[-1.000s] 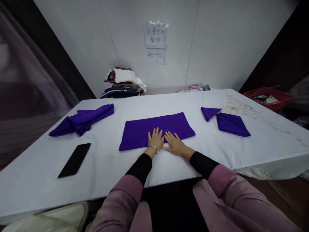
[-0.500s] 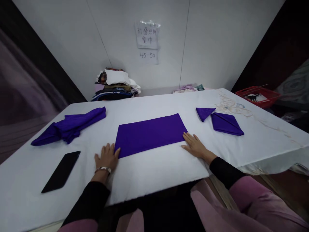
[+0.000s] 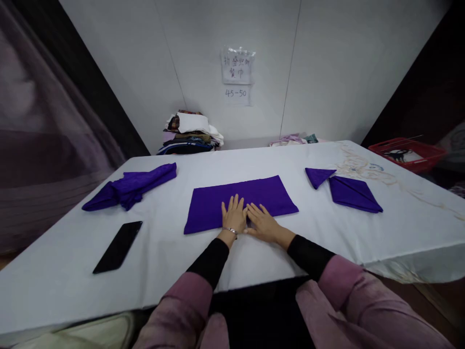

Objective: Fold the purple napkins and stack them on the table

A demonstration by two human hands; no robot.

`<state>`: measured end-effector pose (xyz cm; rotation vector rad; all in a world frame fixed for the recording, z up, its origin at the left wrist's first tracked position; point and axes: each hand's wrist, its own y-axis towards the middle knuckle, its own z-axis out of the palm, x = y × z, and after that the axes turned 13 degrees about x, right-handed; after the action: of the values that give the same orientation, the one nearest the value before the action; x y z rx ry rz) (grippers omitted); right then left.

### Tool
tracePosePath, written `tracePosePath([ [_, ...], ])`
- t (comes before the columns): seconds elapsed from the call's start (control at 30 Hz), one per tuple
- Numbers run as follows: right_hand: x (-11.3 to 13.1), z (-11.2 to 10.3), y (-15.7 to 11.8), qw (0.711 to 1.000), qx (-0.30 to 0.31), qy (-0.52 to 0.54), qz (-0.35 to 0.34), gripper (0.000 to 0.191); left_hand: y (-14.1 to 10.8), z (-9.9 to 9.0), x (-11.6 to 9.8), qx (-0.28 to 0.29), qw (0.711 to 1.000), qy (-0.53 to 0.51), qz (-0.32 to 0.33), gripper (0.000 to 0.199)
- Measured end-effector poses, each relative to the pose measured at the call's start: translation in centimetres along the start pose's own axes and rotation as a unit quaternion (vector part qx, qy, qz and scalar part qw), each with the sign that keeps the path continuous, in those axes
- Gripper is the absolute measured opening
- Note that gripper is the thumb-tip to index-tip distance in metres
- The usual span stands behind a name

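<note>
A purple cloth napkin (image 3: 208,206), folded into a flat rectangle, lies in front of me on the white tablecloth (image 3: 174,271). My left hand (image 3: 234,214) rests flat on its near part, fingers spread and pointing away from me, a bracelet at the wrist. Beside it, my right hand (image 3: 262,222) lies on the near edge of the cloth, fingers stretched out to the left and nearly touching the left hand. Both palms face down, and neither hand grips anything. Part of the napkin's near edge is hidden beneath them.
To the left are a crumpled purple cloth (image 3: 136,186) and a black phone (image 3: 118,247). Two folded purple pieces, a small triangle (image 3: 318,176) and a larger one (image 3: 354,194), lie right. Stacked clothes (image 3: 192,133) stand behind the table; a red basket (image 3: 410,152) is far right.
Both hands have moved inward from the napkin's two near corners to the middle of its near edge, now side by side. The camera view has shifted slightly left.
</note>
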<state>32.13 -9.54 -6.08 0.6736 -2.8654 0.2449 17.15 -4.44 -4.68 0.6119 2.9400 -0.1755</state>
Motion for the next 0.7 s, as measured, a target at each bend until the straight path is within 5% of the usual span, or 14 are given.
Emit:
tracePosePath([
  [0.13,-0.4,1.1,0.1,1.000,0.024,0.016,-0.002,0.076,0.6,1.5,1.2,0.053,0.998,-0.017,-0.037,0.055],
  [0.47,-10.6,2.3,-9.7,0.989,-0.033,-0.028,0.141,0.066,-4.7,0.0,15.1,0.060,0.976,-0.006,-0.209,0.056],
  [0.57,-11.3,2.7,-10.8,0.984,-0.046,-0.039,0.169,0.066,-6.3,-0.8,16.4,0.020,0.974,-0.021,-0.224,0.051],
  [0.7,-9.2,2.2,-9.8,0.981,-0.085,-0.050,0.166,0.066,-7.4,-1.5,15.7,-0.046,0.978,-0.078,-0.185,0.047],
])
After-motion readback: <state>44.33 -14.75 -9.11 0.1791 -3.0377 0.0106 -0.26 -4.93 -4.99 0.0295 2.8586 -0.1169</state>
